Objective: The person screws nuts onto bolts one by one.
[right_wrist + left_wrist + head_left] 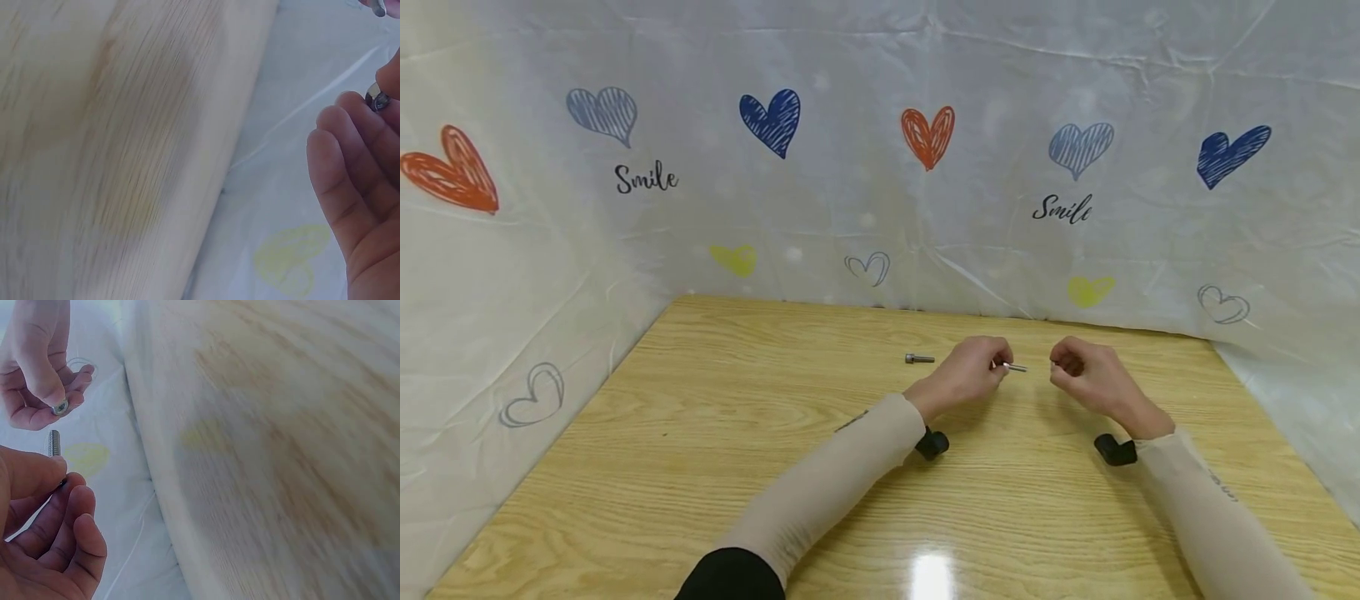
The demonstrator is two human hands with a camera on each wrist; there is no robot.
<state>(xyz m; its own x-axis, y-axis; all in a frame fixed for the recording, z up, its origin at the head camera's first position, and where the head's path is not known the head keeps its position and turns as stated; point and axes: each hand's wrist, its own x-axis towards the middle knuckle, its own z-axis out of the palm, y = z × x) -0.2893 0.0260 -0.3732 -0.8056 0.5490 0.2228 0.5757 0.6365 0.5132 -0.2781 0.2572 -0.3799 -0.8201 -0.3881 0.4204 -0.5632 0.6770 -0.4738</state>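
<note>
In the head view my left hand (966, 368) pinches a silver bolt (1018, 367) between thumb and fingers, its threaded shank pointing right. Opposite it, my right hand (1097, 379) holds a small metal nut between thumb and index finger. The left wrist view shows the nut (60, 408) just beyond the threaded tip of the bolt (54, 444), with a small gap between them. Fingers hide the bolt's head. Seen from the right wrist, the nut (377, 98) is partly covered by the thumb. Both hands are above the table.
A second bolt (919, 358), with a cylindrical head, lies on the wooden table (700, 433) left of my left hand. Behind the table's far edge hangs a white sheet (850, 192) printed with hearts. Black devices (1115, 450) sit at both wrists.
</note>
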